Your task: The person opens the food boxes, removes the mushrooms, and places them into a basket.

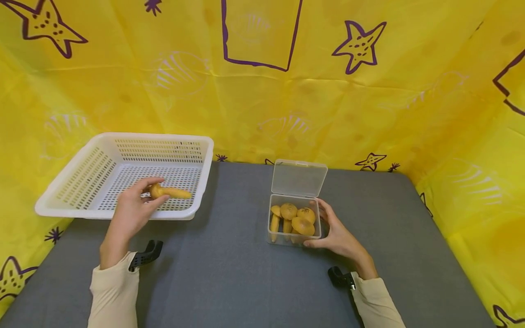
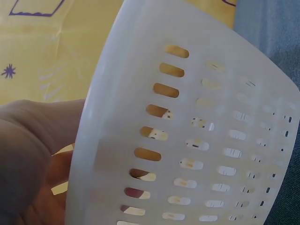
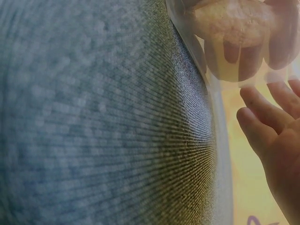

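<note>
My left hand (image 1: pixel 133 207) pinches a yellow-brown mushroom (image 1: pixel 170 192) between thumb and fingers, over the white plastic basket (image 1: pixel 119 214). Its stem points to the right. In the left wrist view the basket's slotted wall (image 2: pixel 126 93) hides the mushroom and most of the fingers. On the right, a small clear plastic box (image 1: pixel 275 236) stands with its lid (image 1: pixel 299 178) raised. Several similar mushrooms (image 1: pixel 303 225) fill it, caps up. My right hand (image 1: pixel 338 234) holds the box at its right side, thumb by the front corner and fingers along the side.
A grey cloth (image 1: pixel 229 273) covers the table. Yellow printed fabric (image 1: pixel 246 105) hangs behind and along both sides, close behind the basket. Black straps (image 1: pixel 145 255) sit on both wrists.
</note>
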Motion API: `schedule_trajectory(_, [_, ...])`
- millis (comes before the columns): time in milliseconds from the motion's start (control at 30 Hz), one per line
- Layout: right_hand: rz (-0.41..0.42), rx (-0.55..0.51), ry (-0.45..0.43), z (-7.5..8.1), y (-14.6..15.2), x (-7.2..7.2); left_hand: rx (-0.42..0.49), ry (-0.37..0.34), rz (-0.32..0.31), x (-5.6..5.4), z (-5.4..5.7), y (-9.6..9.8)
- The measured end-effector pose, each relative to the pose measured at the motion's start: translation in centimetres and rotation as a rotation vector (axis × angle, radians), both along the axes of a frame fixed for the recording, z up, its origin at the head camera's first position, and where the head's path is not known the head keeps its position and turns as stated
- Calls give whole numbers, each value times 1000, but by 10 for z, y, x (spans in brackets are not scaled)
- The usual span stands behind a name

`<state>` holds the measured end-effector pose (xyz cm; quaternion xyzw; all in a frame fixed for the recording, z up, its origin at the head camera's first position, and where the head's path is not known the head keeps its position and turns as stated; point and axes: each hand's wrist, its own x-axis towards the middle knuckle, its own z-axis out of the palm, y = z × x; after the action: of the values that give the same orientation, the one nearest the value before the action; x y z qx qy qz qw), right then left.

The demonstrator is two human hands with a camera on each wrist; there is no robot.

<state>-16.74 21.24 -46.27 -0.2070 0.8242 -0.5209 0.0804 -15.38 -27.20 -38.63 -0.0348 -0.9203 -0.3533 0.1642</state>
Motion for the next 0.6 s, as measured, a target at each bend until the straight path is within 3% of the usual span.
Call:
schedule_trajectory(367, [1, 0, -1, 0, -1, 0, -105, -59, -45, -3, -2, -1])
schedule_trajectory(600, [1, -5, -6, 0, -1, -1, -177, -130, -7, -5, -1, -1])
